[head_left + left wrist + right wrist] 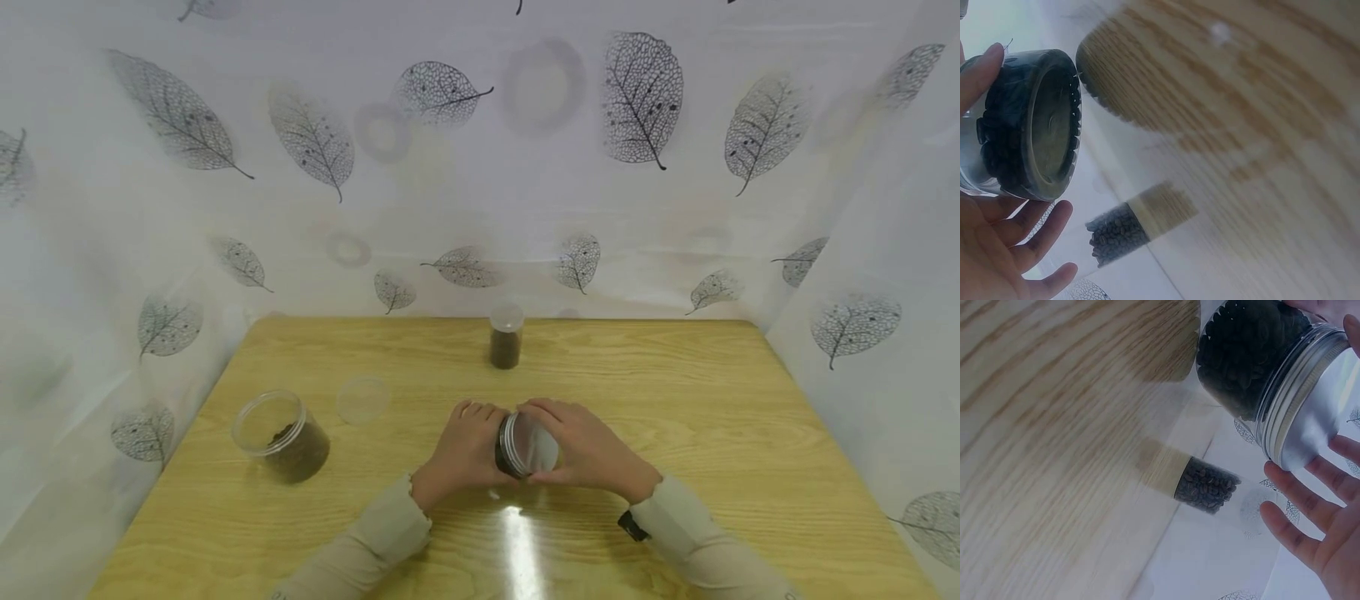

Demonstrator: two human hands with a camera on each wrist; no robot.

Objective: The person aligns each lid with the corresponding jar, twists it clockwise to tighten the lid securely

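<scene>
Between both hands, a clear jar of dark beans is tilted close over the wooden table, its silver screw lid facing right. My left hand grips the jar's body from the left; in the left wrist view the jar's base faces the camera. On the other side, my right hand grips the lid's edge with thumb and fingers. Seen from the right wrist, the lid sits on the jar's mouth, with some fingers spread below its rim.
To the left stands a wide clear jar without a lid, partly filled with dark beans. Beside it lies a clear round disc. A smaller clear container of coffee beans stands at the table's back edge, before a leaf-patterned curtain.
</scene>
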